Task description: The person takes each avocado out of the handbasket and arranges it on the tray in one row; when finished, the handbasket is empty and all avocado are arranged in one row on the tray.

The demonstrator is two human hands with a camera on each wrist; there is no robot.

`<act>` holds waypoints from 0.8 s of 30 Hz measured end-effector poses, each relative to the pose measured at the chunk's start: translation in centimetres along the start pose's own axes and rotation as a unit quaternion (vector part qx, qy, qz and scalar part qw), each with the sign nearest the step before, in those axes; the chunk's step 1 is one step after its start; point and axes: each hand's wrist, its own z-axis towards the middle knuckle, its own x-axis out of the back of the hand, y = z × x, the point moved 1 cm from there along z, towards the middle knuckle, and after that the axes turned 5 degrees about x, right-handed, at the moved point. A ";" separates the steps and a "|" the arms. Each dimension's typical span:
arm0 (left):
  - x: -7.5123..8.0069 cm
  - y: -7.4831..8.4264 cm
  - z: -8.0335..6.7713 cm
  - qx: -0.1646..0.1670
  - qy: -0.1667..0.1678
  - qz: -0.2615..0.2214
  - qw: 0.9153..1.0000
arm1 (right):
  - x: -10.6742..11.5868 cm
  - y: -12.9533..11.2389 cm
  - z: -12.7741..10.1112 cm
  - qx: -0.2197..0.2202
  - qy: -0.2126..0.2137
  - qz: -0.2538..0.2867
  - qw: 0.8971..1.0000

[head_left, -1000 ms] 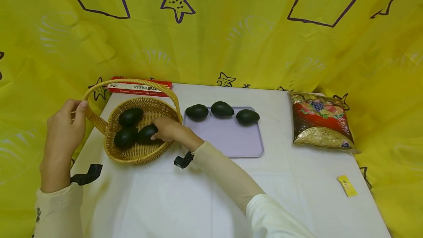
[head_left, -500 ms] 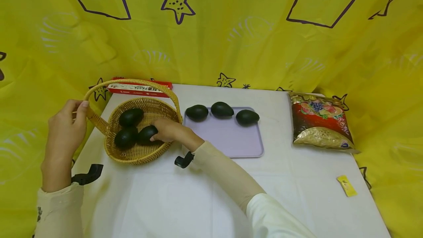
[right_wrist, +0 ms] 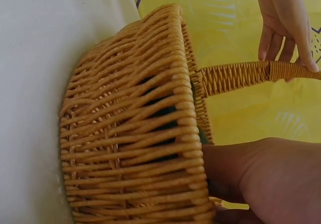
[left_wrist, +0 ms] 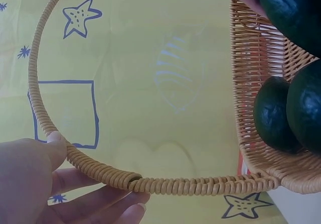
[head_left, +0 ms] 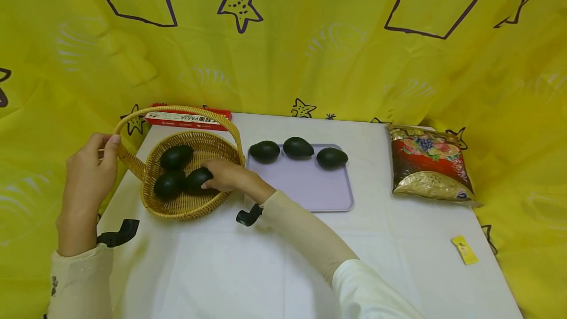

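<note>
Gripping an avocado (head_left: 198,178) inside the basket (head_left: 188,207) at table's near left, right hand (head_left: 226,174) appears mid-pickup; left hand (head_left: 88,174) pinches the handle (head_left: 177,110). Left wrist: fingers (left_wrist: 75,181) curl round the handle. Right wrist: basket wall hides the grasp. Next, seemingly: lift clear, cross right to the tray (head_left: 305,186).
</note>
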 end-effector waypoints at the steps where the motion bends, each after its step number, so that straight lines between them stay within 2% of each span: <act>1: 0.0 0.0 0.0 0.000 -0.001 0.000 1.000 | 0.1 0.1 0.0 0.000 0.002 0.005 1.000; 8: -0.1 0.0 0.0 -0.001 -0.004 -0.004 1.000 | 0.7 0.7 -0.4 0.000 0.024 0.044 0.999; 13: -0.1 -0.1 -0.1 -0.001 -0.004 -0.006 1.000 | 1.3 0.9 -1.1 0.020 0.051 0.052 0.997; 24: -0.1 -0.1 -0.1 0.002 -0.002 -0.006 1.000 | 2.6 0.3 -5.1 0.067 0.081 0.094 0.990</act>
